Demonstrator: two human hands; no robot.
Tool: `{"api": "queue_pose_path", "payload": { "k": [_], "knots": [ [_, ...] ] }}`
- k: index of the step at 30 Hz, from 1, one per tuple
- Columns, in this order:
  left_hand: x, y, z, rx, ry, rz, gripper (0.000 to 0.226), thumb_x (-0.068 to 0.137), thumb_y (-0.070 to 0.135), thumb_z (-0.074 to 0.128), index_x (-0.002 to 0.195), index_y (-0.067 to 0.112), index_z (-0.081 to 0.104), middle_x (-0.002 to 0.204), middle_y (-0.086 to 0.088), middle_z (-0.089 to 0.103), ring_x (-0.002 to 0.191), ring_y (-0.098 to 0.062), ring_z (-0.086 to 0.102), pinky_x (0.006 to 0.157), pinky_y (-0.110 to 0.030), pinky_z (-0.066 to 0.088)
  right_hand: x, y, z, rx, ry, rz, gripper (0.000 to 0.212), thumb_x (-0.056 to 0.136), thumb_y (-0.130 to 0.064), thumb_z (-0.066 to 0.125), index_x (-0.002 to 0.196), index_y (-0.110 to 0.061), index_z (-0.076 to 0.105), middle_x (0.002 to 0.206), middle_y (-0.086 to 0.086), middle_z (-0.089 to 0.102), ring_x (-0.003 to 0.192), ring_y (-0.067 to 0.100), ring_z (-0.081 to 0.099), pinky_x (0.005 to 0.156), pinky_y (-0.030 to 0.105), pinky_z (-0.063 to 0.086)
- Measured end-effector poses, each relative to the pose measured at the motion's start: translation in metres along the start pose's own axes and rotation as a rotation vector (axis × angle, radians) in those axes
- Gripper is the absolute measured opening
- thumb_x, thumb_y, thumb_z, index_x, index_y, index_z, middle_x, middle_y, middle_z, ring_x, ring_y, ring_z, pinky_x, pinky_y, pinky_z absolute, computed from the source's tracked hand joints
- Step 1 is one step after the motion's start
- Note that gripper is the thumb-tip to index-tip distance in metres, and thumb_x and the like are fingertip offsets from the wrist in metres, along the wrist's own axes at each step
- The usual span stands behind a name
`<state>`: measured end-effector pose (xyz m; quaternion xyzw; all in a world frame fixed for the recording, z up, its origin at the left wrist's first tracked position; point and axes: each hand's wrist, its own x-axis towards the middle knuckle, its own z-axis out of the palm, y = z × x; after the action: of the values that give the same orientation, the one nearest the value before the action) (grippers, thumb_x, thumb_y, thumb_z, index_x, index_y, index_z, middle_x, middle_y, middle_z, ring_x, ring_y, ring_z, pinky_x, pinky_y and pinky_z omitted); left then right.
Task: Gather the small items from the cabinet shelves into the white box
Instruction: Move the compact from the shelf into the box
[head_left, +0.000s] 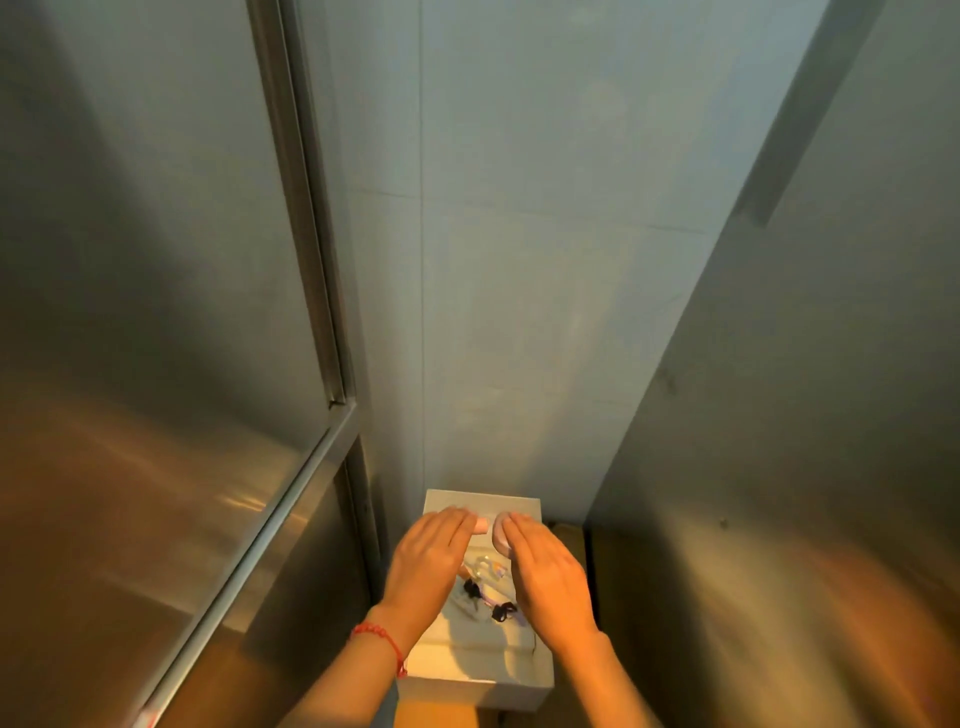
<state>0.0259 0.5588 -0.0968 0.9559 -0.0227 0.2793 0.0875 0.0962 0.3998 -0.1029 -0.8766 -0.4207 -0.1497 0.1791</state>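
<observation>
both hands (488, 566) flat over white box (480, 670)

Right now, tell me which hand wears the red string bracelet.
The left hand: a red string bracelet circles its wrist, while the right hand has a bare wrist. Both lie flat over the white box.

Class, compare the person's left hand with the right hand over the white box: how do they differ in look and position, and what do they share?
The left hand has a red string bracelet at its wrist; the right hand has a bare wrist. The left hand's fingertips lie by a small pale pink item, the right hand's by a rounded mauve item. Both lie flat, fingers straight, palms down over the white box and its small items.
</observation>
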Motion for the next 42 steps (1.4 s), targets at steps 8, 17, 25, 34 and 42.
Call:
{"api": "queue_pose_path", "payload": {
  "k": [8, 17, 25, 34, 42],
  "knots": [
    [-0.01, -0.009, 0.029, 0.02, -0.035, -0.043, 0.068, 0.03, 0.01, 0.095, 0.094, 0.007, 0.075, 0.093, -0.009, 0.072, 0.084, -0.022, 0.071, 0.072, -0.034, 0.056, 0.001, 0.012, 0.028, 0.02, -0.035, -0.026, 0.078, 0.035, -0.008, 0.094, 0.109, -0.004, 0.07, 0.108, 0.011, 0.069, 0.098, 0.022, 0.068, 0.092, 0.031, 0.045],
    [-0.016, -0.022, 0.075, 0.004, -0.1, -0.052, 0.07, 0.023, 0.0, 0.091, 0.091, 0.006, 0.076, 0.09, -0.008, 0.073, 0.08, -0.022, 0.072, 0.067, -0.036, 0.057, -0.001, 0.03, 0.07, 0.068, -0.082, -0.003, 0.075, 0.038, -0.01, 0.095, 0.109, -0.006, 0.07, 0.109, 0.009, 0.069, 0.099, 0.021, 0.068, 0.089, 0.029, 0.048],
    [-0.031, -0.036, 0.122, 0.018, -0.027, 0.033, 0.032, 0.063, 0.004, 0.079, 0.094, 0.005, 0.075, 0.092, -0.01, 0.073, 0.084, -0.023, 0.071, 0.077, -0.034, 0.056, -0.009, 0.049, 0.111, 0.084, -0.104, 0.018, 0.074, 0.032, -0.012, 0.095, 0.103, -0.005, 0.072, 0.103, 0.009, 0.071, 0.094, 0.021, 0.069, 0.083, 0.028, 0.052],
    [-0.046, -0.041, 0.159, -0.087, -0.161, 0.026, 0.092, 0.028, 0.013, 0.095, 0.108, 0.011, 0.051, 0.092, -0.008, 0.073, 0.082, -0.022, 0.071, 0.072, -0.035, 0.056, -0.024, 0.064, 0.16, 0.078, -0.138, 0.088, 0.073, 0.03, -0.002, 0.093, 0.1, -0.007, 0.074, 0.101, 0.007, 0.072, 0.091, 0.019, 0.07, 0.082, 0.029, 0.052],
    [-0.062, -0.046, 0.195, -0.104, -0.28, -0.06, 0.066, 0.035, 0.017, 0.096, 0.097, 0.008, 0.074, 0.095, -0.009, 0.072, 0.084, -0.022, 0.07, 0.075, -0.034, 0.056, -0.032, 0.066, 0.185, 0.084, -0.153, 0.169, 0.074, 0.025, -0.003, 0.094, 0.096, -0.006, 0.074, 0.097, 0.007, 0.073, 0.086, 0.019, 0.071, 0.078, 0.028, 0.053]
  ]
}}
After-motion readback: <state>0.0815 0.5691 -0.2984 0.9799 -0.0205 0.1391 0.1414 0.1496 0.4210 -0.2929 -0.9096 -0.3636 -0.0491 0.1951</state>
